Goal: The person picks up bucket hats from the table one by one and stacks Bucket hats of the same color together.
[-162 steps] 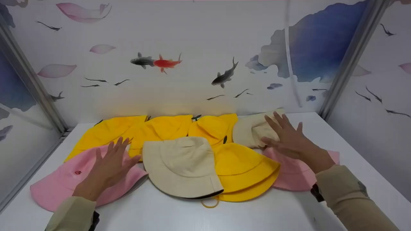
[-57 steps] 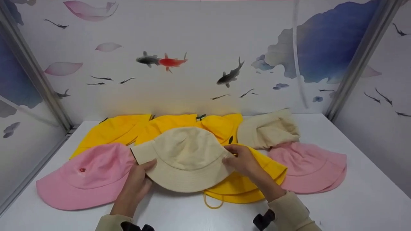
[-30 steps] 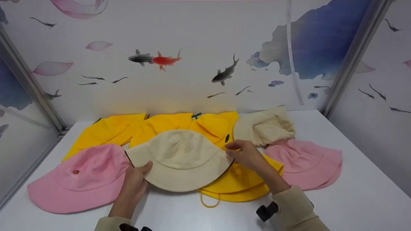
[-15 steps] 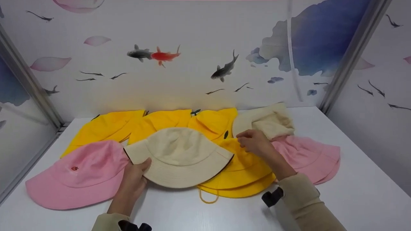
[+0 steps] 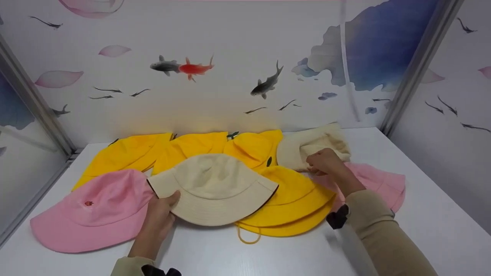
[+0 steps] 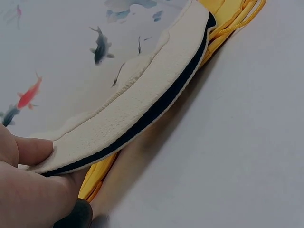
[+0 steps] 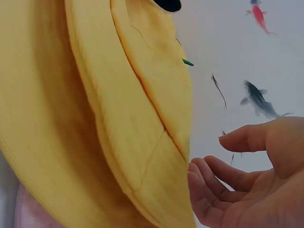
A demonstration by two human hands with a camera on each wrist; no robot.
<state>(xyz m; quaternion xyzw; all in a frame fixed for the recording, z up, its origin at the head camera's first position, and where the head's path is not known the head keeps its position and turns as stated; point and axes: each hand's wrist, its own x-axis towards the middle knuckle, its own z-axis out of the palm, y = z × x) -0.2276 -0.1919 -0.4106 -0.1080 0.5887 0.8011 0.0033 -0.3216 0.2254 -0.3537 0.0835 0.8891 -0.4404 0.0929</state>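
A beige bucket hat with a dark lining edge is held at the left end of its brim by my left hand. In the left wrist view the thumb lies on top of the brim and the fingers are beneath. My right hand is over the far-right hats, in front of a crumpled beige hat and partly covering a pink hat. Its fingers are loosely bent, with a gap to the thumb and nothing between them in the right wrist view. Beside them there is a yellow hat.
Several yellow hats line the back of the white table. At the left lies a pink hat with a small red strawberry mark. Stacked yellow brims with a cord loop lie right of centre. Printed walls enclose the table.
Both hands first hovered open, then held the beige bucket hat up by its brim. My right hand has since let go and moved right and away; my left hand still holds it.
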